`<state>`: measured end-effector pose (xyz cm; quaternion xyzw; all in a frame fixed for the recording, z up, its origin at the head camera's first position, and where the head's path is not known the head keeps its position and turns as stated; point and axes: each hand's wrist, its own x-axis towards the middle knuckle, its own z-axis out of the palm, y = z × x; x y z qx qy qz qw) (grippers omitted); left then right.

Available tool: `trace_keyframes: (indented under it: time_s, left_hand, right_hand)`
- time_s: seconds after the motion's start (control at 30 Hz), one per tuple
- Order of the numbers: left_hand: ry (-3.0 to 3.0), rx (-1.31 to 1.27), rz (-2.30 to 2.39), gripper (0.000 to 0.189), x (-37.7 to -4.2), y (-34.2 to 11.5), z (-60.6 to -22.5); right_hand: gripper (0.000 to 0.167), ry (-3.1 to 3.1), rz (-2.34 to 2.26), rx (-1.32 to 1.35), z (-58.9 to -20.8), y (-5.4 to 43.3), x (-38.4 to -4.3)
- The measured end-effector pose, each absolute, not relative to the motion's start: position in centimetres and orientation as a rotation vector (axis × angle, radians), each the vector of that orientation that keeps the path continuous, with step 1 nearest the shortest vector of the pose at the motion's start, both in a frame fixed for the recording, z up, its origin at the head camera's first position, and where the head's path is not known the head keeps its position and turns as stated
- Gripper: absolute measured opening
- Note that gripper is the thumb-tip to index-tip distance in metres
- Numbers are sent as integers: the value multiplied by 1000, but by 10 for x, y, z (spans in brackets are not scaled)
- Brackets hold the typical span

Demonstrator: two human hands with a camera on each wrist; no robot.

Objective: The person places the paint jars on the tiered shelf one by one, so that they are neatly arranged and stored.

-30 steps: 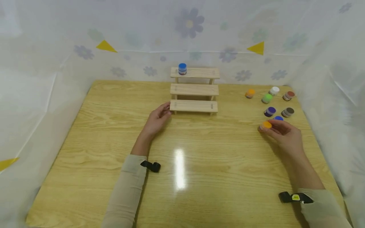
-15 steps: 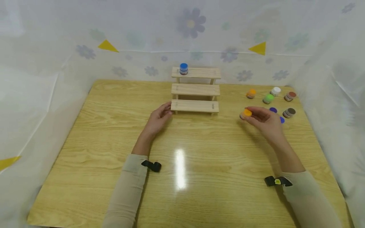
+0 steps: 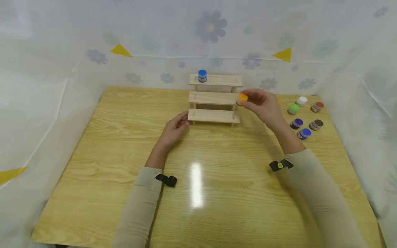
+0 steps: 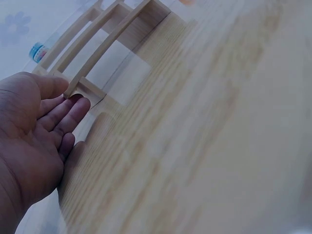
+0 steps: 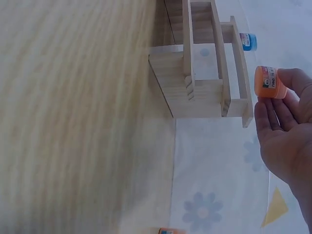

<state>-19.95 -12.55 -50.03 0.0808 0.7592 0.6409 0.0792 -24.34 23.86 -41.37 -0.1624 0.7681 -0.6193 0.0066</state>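
A three-step wooden rack [image 3: 214,116] stands toward the back of the table. At its left end, my left hand [image 3: 173,131] holds the corner of the lowest step; in the left wrist view the thumb and fingers [image 4: 73,114] lie on either side of that corner. A paint jar with an orange lid [image 3: 243,97] is pinched between the thumb and fingers of my right hand [image 3: 263,105]. That jar, orange-bodied in the right wrist view [image 5: 269,82], is in the air by the rack's right end. A blue paint jar [image 3: 202,76] sits on the top step's left part.
Several paint jars stand at the table's back right: white [image 3: 301,101], green [image 3: 293,109], brown-red [image 3: 317,106], dark [image 3: 316,124], purple [image 3: 296,123] and blue [image 3: 304,134]. Another orange jar [image 3: 278,101] is mostly hidden behind my right hand. A flowered white sheet [image 3: 149,41] hangs behind.
My right hand has carried the orange-lidded jar left and toward the back, from the jar group to the rack's right end. My left hand has stayed at the rack.
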Motion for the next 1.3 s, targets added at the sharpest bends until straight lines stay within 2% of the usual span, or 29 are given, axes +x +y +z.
trace_keyframes:
  time_s: [0.3,0.57,0.97,1.3]
  left_hand:
    - [2245,258,1934,53,-201,-120,-498]
    - [2263,259,1926,53,-198,-114,-498]
    - [2275,275,1905,52,-198,-107,-496]
    - [2310,278,1869,51,-200,-107,-497]
  right_hand:
    - [40,2421,-1900,-558,-393,204,-294]
    - [43,2451,-1830,-557,-383,187,-320]
    - [46,2461,-1820,-534,-386,190,-324]
    - [45,2484,-1933,-498,-390,205,-305]
